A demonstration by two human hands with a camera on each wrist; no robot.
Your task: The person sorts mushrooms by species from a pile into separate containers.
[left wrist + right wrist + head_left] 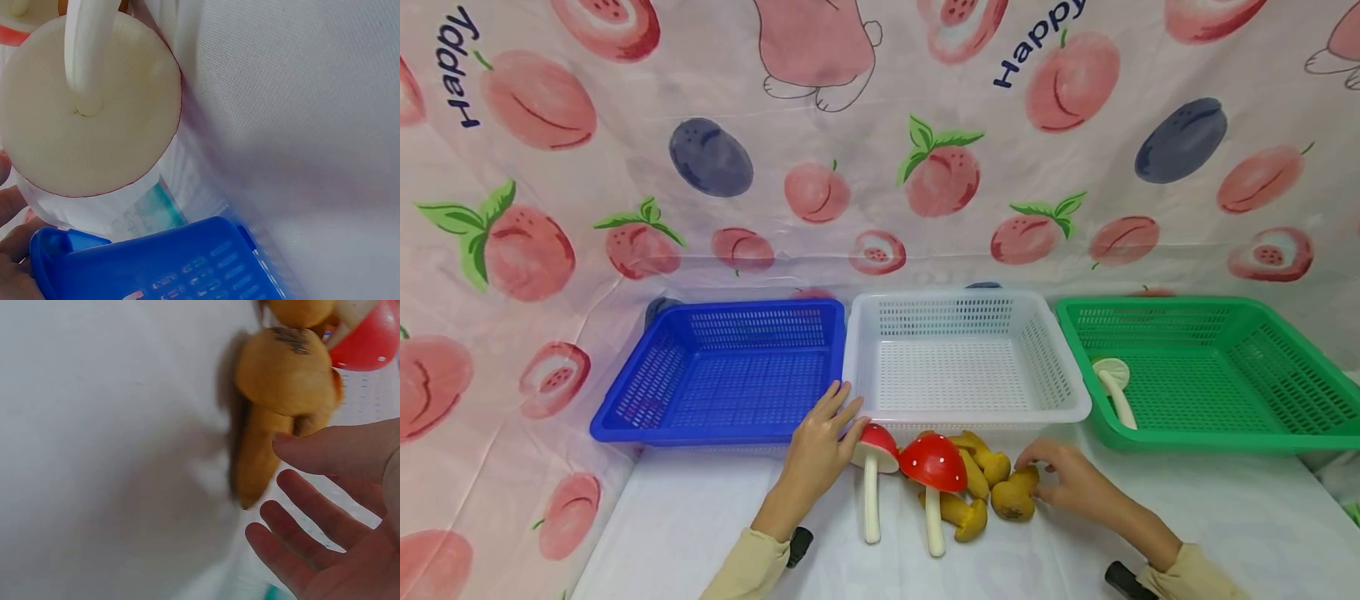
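Note:
My left hand (817,446) is beside a toy mushroom with a red cap (877,442) and white stem, its fingers extended towards the white basket's corner. In the left wrist view the cap's pale underside (94,150) faces the camera, fingers (12,206) at its edge. A second red mushroom (933,462) with white dots lies to its right. My right hand (1075,487) is next to a yellow-brown mushroom (1015,497); in the right wrist view, thumb and fingers are spread, the thumb tip overlapping its stem (256,456). Several more yellow-brown mushrooms (970,521) lie between the hands.
Behind the mushrooms stand a blue basket (715,435), a white basket (970,415) and a green basket (1210,442), side by side. A white mushroom (1116,392) leans inside the green one at its left. A fruit-print cloth (850,150) hangs behind; white cloth (715,500) covers the table.

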